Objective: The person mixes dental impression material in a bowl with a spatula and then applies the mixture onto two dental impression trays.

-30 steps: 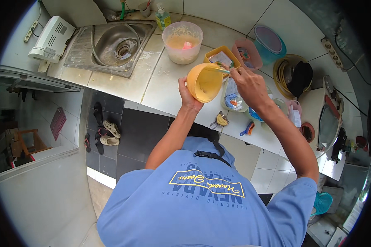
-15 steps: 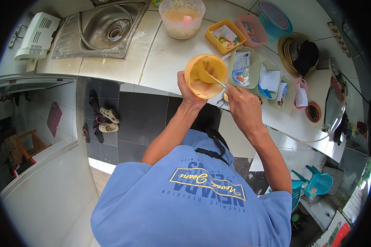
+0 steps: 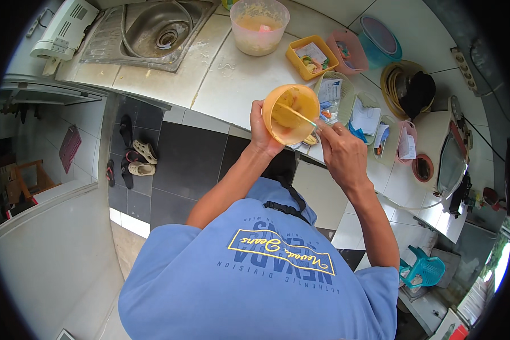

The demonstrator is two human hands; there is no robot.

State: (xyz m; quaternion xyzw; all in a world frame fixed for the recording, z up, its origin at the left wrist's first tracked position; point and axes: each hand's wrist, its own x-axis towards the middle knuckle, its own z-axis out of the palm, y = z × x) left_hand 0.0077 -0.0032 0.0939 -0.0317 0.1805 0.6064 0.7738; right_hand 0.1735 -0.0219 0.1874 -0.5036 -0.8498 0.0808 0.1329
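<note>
My left hand [image 3: 262,130] is closed around the left side of an orange-yellow plastic cup [image 3: 284,124], holding it above the counter's front edge. The cup tilts so that its smeared inside shows. In the fingers of my right hand [image 3: 343,153] is a thin pale-handled utensil [image 3: 298,115], teal near my grip. It slants over the right rim into the cup. The shape of its inner end is hard to make out.
A translucent pink tub [image 3: 259,37] with a pale mixture stands on the white tiled counter [image 3: 215,76], right of the metal sink [image 3: 109,48]. A yellow basket [image 3: 298,66], a green basket [image 3: 345,99] and other small baskets hold packets and papers. Sandals [image 3: 141,169] lie on the floor.
The cup has shifted slightly right and down and is turned more toward the right. The utensil lies at a different angle inside it. Both hands keep their hold; the whole view has shifted a little.
</note>
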